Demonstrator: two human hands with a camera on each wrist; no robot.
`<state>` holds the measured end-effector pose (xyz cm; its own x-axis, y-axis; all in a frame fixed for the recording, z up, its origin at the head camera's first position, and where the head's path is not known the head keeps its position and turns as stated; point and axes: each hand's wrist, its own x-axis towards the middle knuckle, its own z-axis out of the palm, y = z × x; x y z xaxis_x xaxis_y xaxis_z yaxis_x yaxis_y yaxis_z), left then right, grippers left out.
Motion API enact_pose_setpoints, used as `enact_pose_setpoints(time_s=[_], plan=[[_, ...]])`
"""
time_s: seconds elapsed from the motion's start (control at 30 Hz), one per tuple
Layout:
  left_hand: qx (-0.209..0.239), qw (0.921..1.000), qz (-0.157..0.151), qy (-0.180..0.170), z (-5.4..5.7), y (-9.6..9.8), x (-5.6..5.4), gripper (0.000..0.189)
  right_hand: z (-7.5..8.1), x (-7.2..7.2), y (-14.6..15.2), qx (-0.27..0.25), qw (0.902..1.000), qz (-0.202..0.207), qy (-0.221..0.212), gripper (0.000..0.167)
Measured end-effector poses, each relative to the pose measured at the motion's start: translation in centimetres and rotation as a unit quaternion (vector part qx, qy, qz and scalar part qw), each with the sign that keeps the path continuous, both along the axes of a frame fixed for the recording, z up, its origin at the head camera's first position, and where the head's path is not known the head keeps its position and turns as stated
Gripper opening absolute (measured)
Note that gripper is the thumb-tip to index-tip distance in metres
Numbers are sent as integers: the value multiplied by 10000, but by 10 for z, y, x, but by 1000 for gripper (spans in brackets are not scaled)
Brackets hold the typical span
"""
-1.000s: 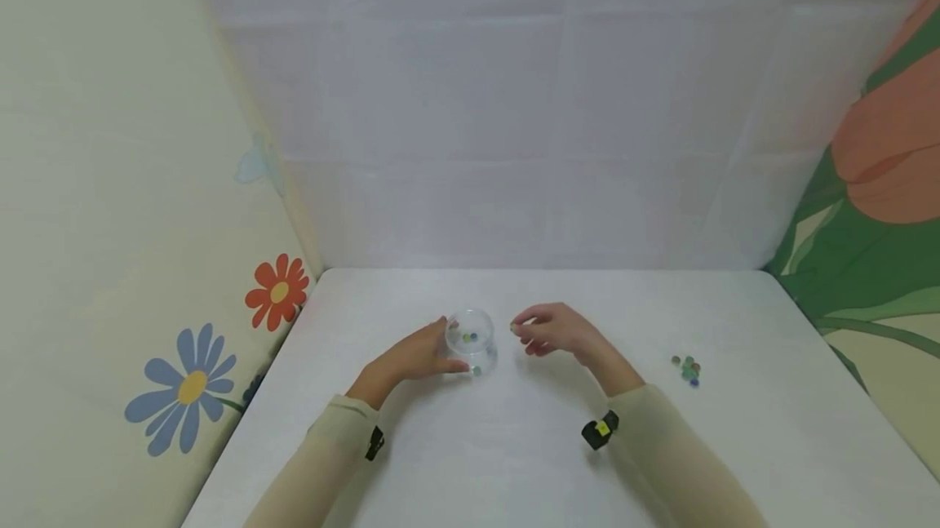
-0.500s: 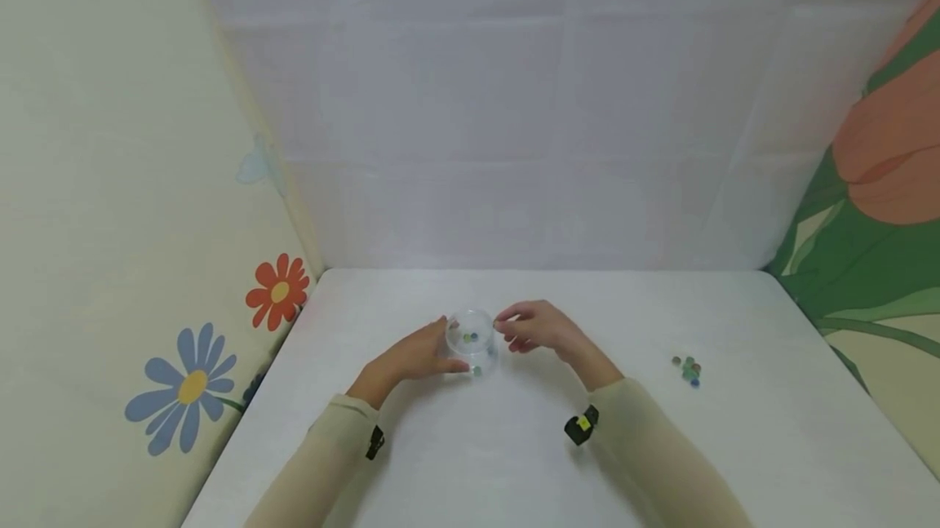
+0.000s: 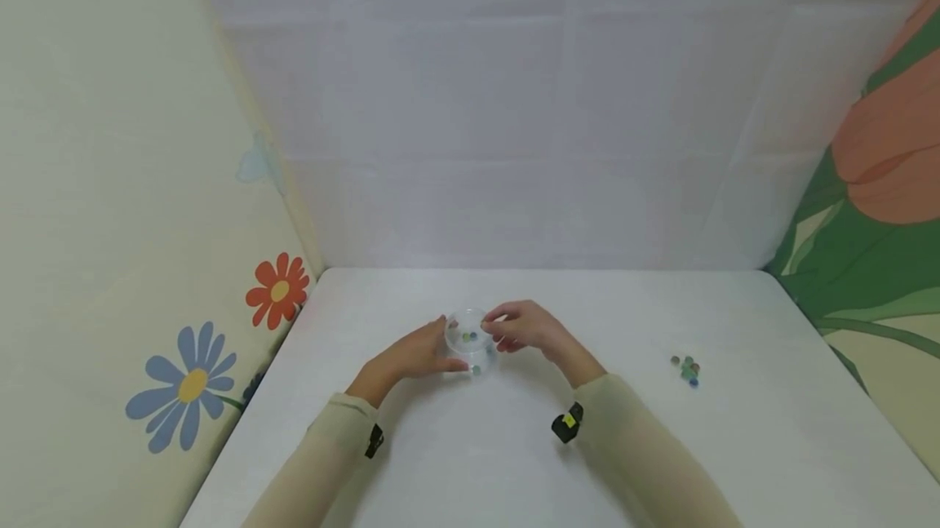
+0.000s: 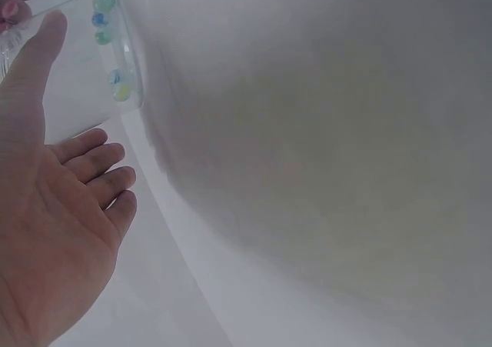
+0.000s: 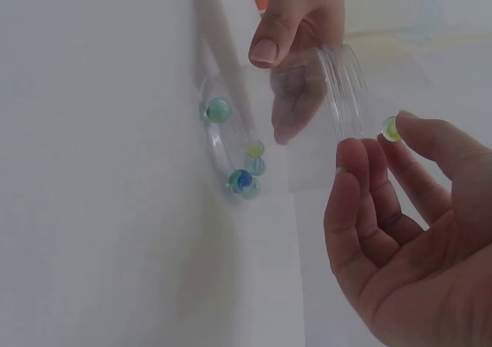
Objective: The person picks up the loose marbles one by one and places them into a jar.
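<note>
You grip the clear jar [image 5: 347,93] with your left hand [image 3: 413,352], 5 marbles [image 4: 102,36] inside; your right hand [image 3: 527,326] pinches 1 yellow-green marble [image 5: 391,129] at its rim, a marble cluster [image 3: 689,369] well to its right.

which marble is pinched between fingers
The clear marble with the yellow swirl, pinched by the right hand at the mouth of the jar. The jar marbles lie on its bottom; the marble cluster rests on the table.
</note>
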<state>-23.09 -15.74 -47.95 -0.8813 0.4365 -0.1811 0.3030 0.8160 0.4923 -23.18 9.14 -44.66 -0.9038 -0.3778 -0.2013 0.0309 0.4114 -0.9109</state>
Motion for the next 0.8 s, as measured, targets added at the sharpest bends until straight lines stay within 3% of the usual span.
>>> enact_pose_setpoints(time_s=[0.8], plan=[[-26, 10000, 8, -48, 0, 0, -1, 114, -1, 0, 0, 113, 9999, 71, -49, 38]])
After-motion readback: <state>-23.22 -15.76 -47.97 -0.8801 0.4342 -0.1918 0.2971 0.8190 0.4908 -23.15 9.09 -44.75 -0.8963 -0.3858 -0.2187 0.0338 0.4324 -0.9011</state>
